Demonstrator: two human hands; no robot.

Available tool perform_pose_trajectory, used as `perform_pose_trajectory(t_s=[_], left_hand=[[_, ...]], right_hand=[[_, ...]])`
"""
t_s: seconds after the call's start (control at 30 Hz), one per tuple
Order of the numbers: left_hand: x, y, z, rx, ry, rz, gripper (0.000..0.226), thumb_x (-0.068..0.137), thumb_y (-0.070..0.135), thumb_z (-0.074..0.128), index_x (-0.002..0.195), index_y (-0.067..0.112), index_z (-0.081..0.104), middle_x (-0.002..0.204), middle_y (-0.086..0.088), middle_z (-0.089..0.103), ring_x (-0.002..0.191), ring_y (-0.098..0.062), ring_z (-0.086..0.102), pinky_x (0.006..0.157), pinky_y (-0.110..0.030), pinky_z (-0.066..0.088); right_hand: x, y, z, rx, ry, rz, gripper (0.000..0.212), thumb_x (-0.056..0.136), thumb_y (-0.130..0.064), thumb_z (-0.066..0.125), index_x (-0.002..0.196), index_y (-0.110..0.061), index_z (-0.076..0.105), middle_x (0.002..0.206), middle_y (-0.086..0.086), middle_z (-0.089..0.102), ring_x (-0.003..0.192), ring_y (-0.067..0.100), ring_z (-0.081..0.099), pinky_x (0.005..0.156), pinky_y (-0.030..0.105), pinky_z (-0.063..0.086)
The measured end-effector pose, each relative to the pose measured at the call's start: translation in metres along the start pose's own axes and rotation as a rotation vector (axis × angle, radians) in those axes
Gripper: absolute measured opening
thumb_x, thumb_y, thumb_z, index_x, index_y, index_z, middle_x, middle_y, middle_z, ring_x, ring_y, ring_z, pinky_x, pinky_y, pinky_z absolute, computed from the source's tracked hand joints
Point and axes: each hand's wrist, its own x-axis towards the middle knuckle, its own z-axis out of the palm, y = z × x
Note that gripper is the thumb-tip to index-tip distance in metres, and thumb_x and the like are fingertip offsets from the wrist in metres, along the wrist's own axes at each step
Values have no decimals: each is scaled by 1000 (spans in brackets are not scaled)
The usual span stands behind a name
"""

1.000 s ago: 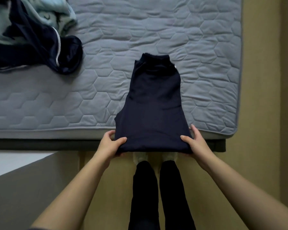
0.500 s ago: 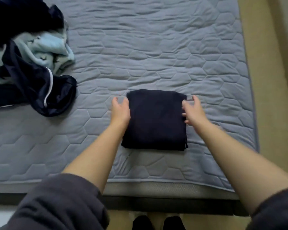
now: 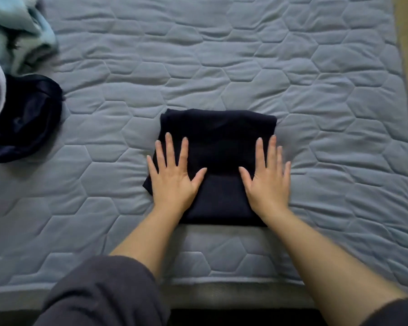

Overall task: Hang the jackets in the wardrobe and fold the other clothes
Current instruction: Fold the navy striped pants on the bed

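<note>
At the left edge of the frame lies your pile of clothes (image 3: 17,90) on the mattress (image 3: 316,78). At centre, your left hand (image 3: 172,180) and right hand (image 3: 266,182) press flat, fingers spread, gripping nothing, on the folded dark garment (image 3: 218,137).

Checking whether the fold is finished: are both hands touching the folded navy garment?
Touching. The head view shows the left hand and right hand lying flat, fingers spread, on the folded navy garment.
</note>
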Motion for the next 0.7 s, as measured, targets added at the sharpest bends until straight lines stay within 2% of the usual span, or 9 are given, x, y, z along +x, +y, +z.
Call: perform_pose_trajectory(t_s=[0.1,0.17,0.2,0.27,0.33,0.37,0.5,0.6,0.7], left_hand=[[-2,-6,-18,-278,49,-19,89,84,62,47,152,19,8,158,-9,11,143,-29,18,114,-44,20],[4,-21,-35,-665,33,-189,86,80,51,64,147,16,22,144,-8,40,126,-23,43,105,-38,36],[9,-30,-44,-858,-25,-311,81,77,47,71,141,16,31,133,-6,51,113,-20,54,97,-35,44],[14,-46,-55,-1115,-313,-470,69,69,47,78,124,16,49,117,-3,64,96,-13,64,77,-27,52],[15,-48,-60,-1185,-607,-441,70,57,53,77,116,20,59,108,3,70,95,-13,68,75,-25,52],[14,-45,-59,-1226,-668,-438,71,54,53,77,116,21,61,104,4,72,95,-14,68,77,-26,53],[0,-23,-72,-1492,-660,-534,54,61,39,75,107,12,65,95,-4,74,84,-17,71,63,-23,56],[-35,-16,-99,-1586,-648,-593,50,65,32,73,110,10,64,97,-7,74,85,-18,71,64,-25,56],[-77,-14,-151,-1645,-681,-666,50,65,33,73,109,11,65,99,-9,73,86,-22,71,65,-27,56]], right_hand=[[-11,7,-14,395,-1,73,79,93,-38,55,152,-14,9,158,8,18,142,23,24,116,38,20],[-8,10,-33,749,-51,241,74,88,-28,65,149,-14,24,145,5,43,127,18,46,107,33,38],[-3,11,-42,920,-107,350,68,86,-24,68,144,-13,32,134,3,53,114,14,56,96,28,47],[6,15,-54,1183,-296,527,54,85,-26,70,131,-11,47,117,1,65,94,9,64,73,20,53],[12,18,-57,1280,-478,587,45,84,-31,70,123,-12,56,111,4,70,92,15,68,71,25,55],[14,19,-57,1307,-540,605,42,85,-33,68,120,-13,60,109,5,71,93,18,69,74,28,55],[6,28,-75,1452,-717,678,35,83,-36,64,109,-14,68,105,6,73,90,19,71,76,30,54],[-19,30,-109,1442,-753,729,41,75,-35,66,109,-12,68,105,9,73,86,20,72,71,29,56],[-56,18,-159,1444,-770,754,44,77,-33,64,114,-10,66,109,10,71,88,21,71,75,32,53]])
